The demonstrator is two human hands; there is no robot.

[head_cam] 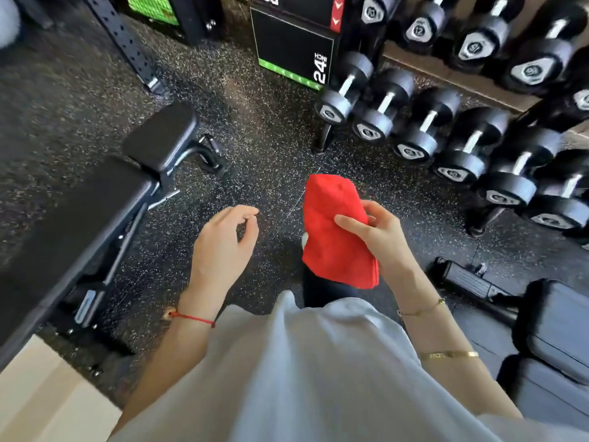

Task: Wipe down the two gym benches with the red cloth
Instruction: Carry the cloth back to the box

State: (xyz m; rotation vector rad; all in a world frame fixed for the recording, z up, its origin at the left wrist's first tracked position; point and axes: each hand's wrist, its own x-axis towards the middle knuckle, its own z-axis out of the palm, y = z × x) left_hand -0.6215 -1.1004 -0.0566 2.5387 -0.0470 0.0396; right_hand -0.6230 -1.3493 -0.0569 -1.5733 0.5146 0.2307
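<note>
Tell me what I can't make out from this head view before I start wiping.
- Left bench: its near end runs off the left edge.
- Right bench: cut by the right and bottom edges, so little of the pad shows.
- Red cloth: folded in the right hand, underside hidden.
- Left hand: holds nothing.
- Dumbbell labels: too blurred to read.

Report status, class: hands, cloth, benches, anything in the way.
Right hand grips red cloth; left hand loose, holding nothing. Left bench and right bench untouched. Nothing between.
</note>
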